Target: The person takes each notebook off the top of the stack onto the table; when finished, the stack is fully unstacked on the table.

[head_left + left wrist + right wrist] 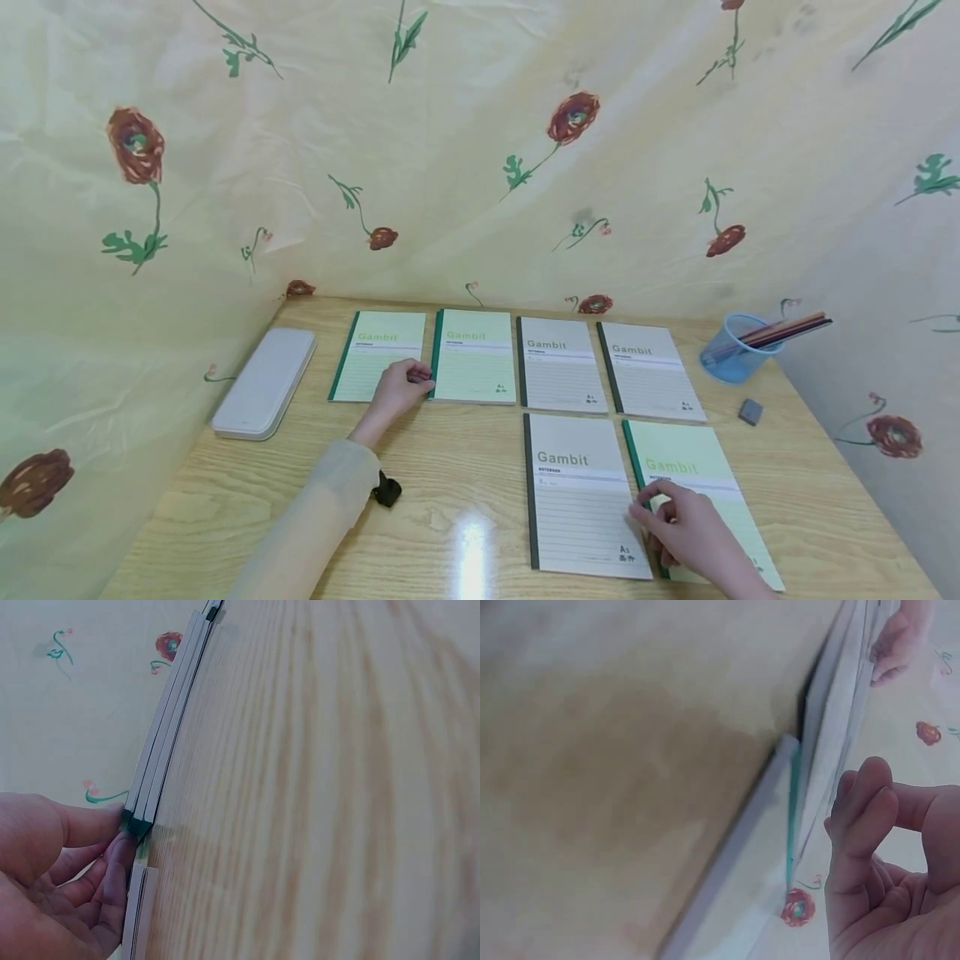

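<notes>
1. While the left hand (397, 388) pinches the near spine corner of the rear right green notebook (474, 358) between thumb and fingers, the left wrist view suggests that a second book lies under it.
2. Right-hand grip: the fingers of the right hand (692, 527) curl toward the thumb, over the front green notebook (738, 508) and just beside the right edge of the front grey notebook (581, 517). No cover shows between the fingertips; whether they hold anything cannot be told.
3. Position: all notebooks lie flat on the table (435, 492). The rear row continues with the rear left green notebook (386, 327) at one end, and the inner grey notebook (562, 367) and outer grey notebook (651, 371) at the other.
4. Handling: expect each notebook to be light and flexible, probably stiffest along the bound spine. Take hold at the spine or a corner; loose page edges may bend, and smooth covers may slide over one another.
5. Containers: the blue cup (717, 367) stands upright at the rear right, holding pencils (783, 333) that lean out over its right side. The white case (266, 379) lies at the left; its contents are hidden. The grey eraser (750, 412) lies near the cup, outside it.
</notes>
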Motion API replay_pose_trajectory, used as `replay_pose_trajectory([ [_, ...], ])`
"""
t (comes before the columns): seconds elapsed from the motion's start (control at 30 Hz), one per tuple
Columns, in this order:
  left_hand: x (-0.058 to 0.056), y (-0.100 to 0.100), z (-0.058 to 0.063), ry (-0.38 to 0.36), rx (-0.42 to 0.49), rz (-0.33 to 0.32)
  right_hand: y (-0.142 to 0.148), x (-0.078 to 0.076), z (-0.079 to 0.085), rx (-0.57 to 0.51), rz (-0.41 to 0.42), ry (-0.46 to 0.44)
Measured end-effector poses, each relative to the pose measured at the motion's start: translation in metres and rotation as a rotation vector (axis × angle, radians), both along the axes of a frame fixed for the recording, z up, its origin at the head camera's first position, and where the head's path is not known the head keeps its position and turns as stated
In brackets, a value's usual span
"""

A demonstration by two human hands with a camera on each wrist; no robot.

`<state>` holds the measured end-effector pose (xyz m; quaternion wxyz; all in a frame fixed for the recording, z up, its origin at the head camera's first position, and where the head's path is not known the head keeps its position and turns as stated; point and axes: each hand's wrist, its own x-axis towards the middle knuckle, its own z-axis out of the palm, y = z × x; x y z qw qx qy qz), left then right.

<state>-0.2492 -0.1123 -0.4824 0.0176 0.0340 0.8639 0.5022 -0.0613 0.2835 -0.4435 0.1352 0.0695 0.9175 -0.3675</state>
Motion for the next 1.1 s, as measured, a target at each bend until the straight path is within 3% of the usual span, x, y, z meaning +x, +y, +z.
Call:
replay_pose_trajectory([
  [0.2,0.000,0.000,0.000,-0.002,0.000,-0.003,0.000,-0.020,0.008,-0.059,0.091,0.057],
  [0.57,0.000,0.000,0.000,-0.006,-0.003,0.006,-0.017,-0.078,0.015,-0.172,0.216,0.145],
  [0.9,0.002,0.001,0.002,-0.006,-0.005,0.005,-0.055,-0.129,0.020,-0.138,0.242,0.173],
  [1.1,0.002,0.001,0.004,-0.019,0.006,0.003,-0.075,-0.156,0.013,-0.139,0.241,0.176],
])
